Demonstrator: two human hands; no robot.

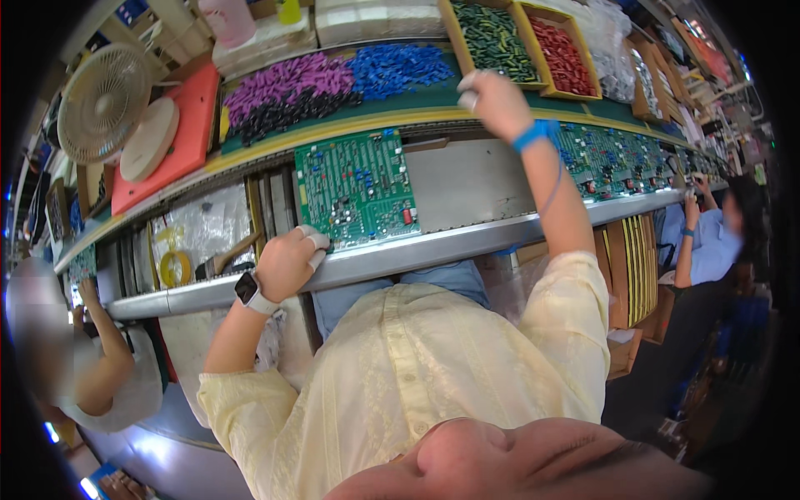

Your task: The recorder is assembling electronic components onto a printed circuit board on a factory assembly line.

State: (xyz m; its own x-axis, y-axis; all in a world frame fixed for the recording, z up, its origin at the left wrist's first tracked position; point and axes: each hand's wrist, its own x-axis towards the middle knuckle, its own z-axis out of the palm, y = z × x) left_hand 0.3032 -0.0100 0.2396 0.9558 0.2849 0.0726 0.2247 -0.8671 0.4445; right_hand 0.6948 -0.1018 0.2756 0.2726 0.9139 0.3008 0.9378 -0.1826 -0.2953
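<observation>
A green circuit board (354, 187) fitted with many small components lies on the rails of the line in front of me. My left hand (292, 262), with white finger cots and a watch on the wrist, rests at the board's near left corner; its fingers are curled, and whatever they hold is hidden. Over the far rail, beside the tray of green components (492, 42), my right hand (497, 104) is raised and somewhat blurred. Its fingers are bent in, their contents too unclear to name. A blue strap (536, 133) with a cord circles that wrist.
Purple (287, 83), blue (400, 68) and black components (292, 115) lie in heaps beyond the line. A tray of red components (567, 58) adjoins the green one. A fan (104, 104) stands far left. More boards (617, 158) extend rightward. Co-workers sit on both sides.
</observation>
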